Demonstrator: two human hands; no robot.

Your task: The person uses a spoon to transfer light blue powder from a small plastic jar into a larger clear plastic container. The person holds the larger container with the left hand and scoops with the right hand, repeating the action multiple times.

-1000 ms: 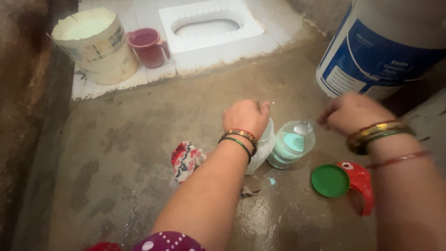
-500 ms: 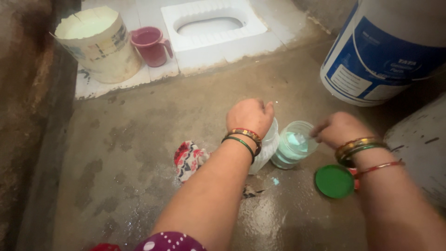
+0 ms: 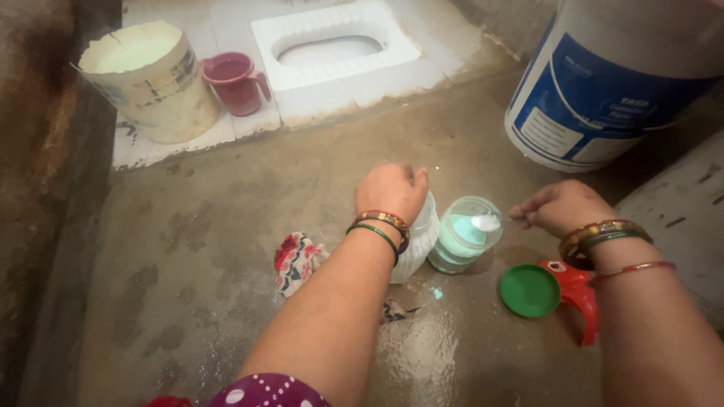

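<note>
Right hand (image 3: 562,207) pinches a spoon (image 3: 490,221) handle, bowl loaded with white powder over the open jar (image 3: 461,243). Left hand (image 3: 391,190) closes over a white bottle (image 3: 413,245) at the jar's 9 o'clock. Spoon looks light, stiff and easily spilled; best held at the handle end. Its long axis runs level, bowl toward 9 o'clock. Green lid (image 3: 530,291) lies at 4 o'clock on the floor (image 3: 226,226).

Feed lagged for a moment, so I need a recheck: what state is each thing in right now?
Jar: open, upright, part full of pale green powder.
Green lid: off, flat on the floor.
Spoon: over the jar mouth, in the right hand.
White bottle: upright, gripped on top by the left hand.
Pink mug: upright.
Cloth: crumpled.
Floor: wet patches.
</note>
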